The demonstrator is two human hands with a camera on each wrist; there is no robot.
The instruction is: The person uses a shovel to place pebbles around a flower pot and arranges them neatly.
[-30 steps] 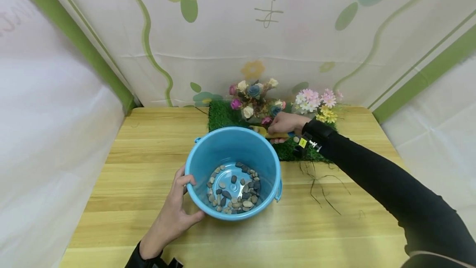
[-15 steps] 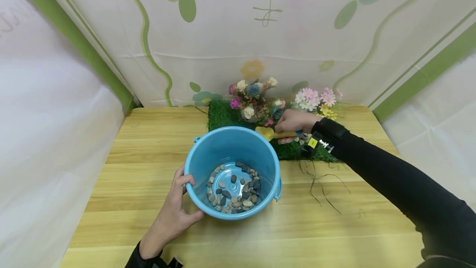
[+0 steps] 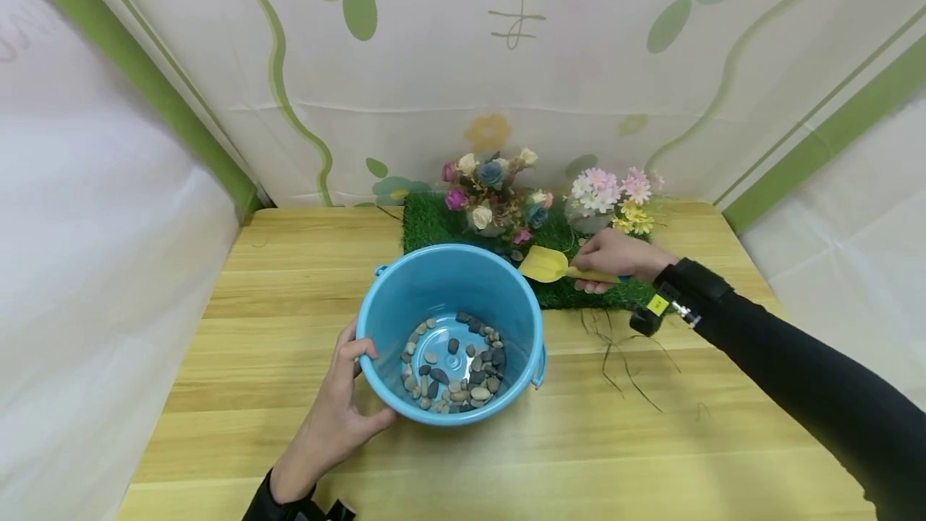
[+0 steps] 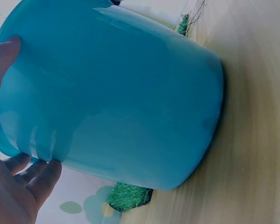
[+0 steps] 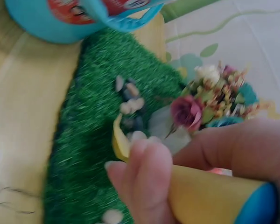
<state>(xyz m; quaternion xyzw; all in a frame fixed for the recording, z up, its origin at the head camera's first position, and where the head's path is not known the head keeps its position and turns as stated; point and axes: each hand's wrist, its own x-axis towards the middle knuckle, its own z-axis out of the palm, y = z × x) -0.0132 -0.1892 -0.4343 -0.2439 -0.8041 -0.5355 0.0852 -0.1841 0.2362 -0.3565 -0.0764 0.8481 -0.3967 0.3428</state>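
Observation:
A blue bucket (image 3: 456,288) stands on the wooden table in the head view, with grey, black and tan pebbles (image 3: 481,395) scattered over its bottom. My left hand (image 3: 340,404) grips its left rim, a finger hooked over the edge and the thumb against the outer wall. Right of the bucket, my right hand (image 3: 615,256) grips a yellow hand shovel (image 3: 544,264) by its blue-ended handle. The shovel's blade points left, low over the artificial turf (image 5: 102,70), close to the bucket's rim. Several loose pebbles (image 5: 130,100) lie on the turf past the blade in the right wrist view.
Behind the turf stand a bouquet of roses (image 3: 490,191) and a bunch of pink, white and yellow flowers (image 3: 611,195), right against the printed curtain (image 3: 419,71). Thin dark strands (image 3: 615,356) lie on the table (image 3: 289,304) in front of the turf.
My right hand has drawn the shovel to the right, away from the bucket's rim, so more of its blade shows. The left hand and bucket have stayed put.

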